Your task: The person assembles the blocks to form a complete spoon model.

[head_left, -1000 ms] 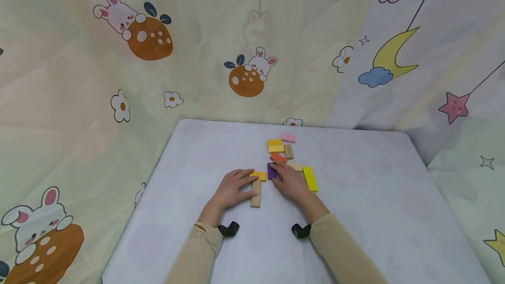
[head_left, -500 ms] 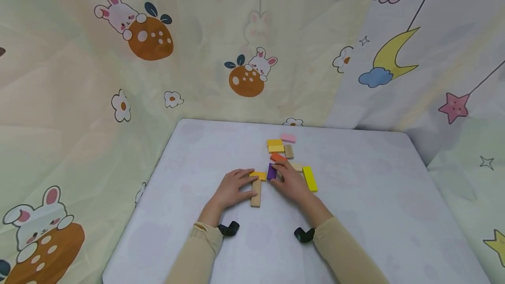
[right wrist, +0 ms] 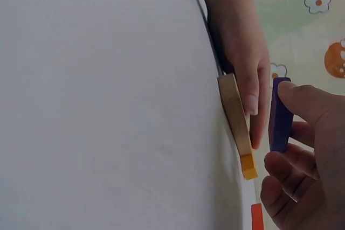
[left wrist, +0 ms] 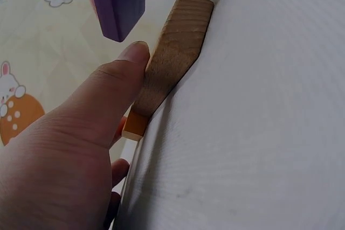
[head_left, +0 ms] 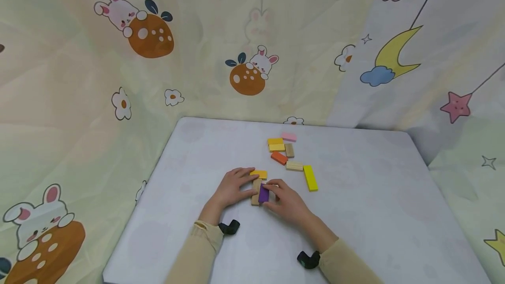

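Observation:
In the head view my right hand (head_left: 291, 204) pinches a purple block (head_left: 264, 193) between thumb and fingers. Both wrist views show the purple block (right wrist: 281, 116) raised off the table, beside a long wooden block (right wrist: 235, 112). My left hand (head_left: 233, 187) rests at the left of that wooden block (head_left: 255, 200), its thumb (left wrist: 126, 60) against the side and its fingers extended. The left fingertips touch a yellow-orange block (head_left: 259, 174), which lies crosswise at the far end of the wooden one. Part of the wooden block is hidden behind the purple block in the head view.
Farther back lie an orange-red block (head_left: 279, 158), a pale wooden block (head_left: 294, 166) and a bright yellow block (head_left: 310, 178). Two yellow blocks (head_left: 276, 148), a small brown block (head_left: 289, 150) and a pink block (head_left: 289, 136) are near the back edge of the white table (head_left: 367, 196).
My right hand has lifted the purple block and brought it toward me and leftward, over the wooden block's right side. The left hand has stayed in place.

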{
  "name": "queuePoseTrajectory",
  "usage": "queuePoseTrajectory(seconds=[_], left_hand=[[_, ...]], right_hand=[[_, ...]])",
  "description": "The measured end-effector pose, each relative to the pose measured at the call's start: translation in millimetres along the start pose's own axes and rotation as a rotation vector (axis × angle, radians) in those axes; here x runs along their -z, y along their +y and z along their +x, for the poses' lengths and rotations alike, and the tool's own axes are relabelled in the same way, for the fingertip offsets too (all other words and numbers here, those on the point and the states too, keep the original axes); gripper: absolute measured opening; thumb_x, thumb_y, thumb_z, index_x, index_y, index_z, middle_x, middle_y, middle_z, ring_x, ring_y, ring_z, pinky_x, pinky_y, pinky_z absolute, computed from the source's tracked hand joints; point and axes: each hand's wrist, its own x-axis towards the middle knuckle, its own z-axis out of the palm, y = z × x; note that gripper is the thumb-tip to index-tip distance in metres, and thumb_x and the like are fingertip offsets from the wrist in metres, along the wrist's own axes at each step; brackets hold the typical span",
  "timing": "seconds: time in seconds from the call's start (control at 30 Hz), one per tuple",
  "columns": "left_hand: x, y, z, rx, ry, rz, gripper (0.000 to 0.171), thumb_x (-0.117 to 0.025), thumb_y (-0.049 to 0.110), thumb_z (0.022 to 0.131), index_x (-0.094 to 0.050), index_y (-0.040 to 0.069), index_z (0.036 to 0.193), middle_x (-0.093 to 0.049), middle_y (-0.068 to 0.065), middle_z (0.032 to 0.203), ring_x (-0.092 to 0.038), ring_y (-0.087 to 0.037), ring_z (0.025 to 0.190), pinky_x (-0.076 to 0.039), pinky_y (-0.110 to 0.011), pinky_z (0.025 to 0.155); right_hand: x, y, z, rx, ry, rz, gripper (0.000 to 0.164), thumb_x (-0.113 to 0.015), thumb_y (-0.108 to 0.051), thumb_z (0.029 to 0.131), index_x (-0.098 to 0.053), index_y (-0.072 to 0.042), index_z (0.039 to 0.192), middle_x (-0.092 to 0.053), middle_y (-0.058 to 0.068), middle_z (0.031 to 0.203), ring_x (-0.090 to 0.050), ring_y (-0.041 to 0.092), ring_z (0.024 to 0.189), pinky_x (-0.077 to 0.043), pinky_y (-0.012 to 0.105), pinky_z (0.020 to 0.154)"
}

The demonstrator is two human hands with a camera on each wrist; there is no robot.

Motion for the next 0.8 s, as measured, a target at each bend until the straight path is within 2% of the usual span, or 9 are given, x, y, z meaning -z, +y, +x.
queuePoseTrajectory(seconds=[0.37, 0.8], left_hand=[[1.0, 1.4, -0.1, -0.023, 0.025, -0.005, 0.060, -0.054, 0.066, 0.091, -0.050, 0.038, 0.144, -0.039, 0.011, 0.157, -0.040, -0.023, 0.142, -0.033, -0.051, 0.116], [2.3, 1.9, -0.3, -0.012, 0.017, -0.020, 0.061, -0.055, 0.066, 0.091, -0.050, 0.038, 0.144, -0.038, 0.011, 0.158, -0.039, -0.023, 0.142, -0.032, -0.052, 0.116]], right_hand=[[-20.1, -13.3, -28.1, 0.172, -0.046, -0.008, 0.055, -0.070, -0.050, 0.088, -0.058, -0.030, 0.137, -0.053, -0.008, 0.133, -0.059, 0.008, 0.108, -0.056, 0.030, 0.092], [-28.2, -17.5, -32.6, 0.166, -0.093, -0.086, 0.057, -0.068, -0.052, 0.089, -0.055, -0.030, 0.140, -0.052, -0.008, 0.135, -0.060, 0.008, 0.112, -0.056, 0.033, 0.093]])
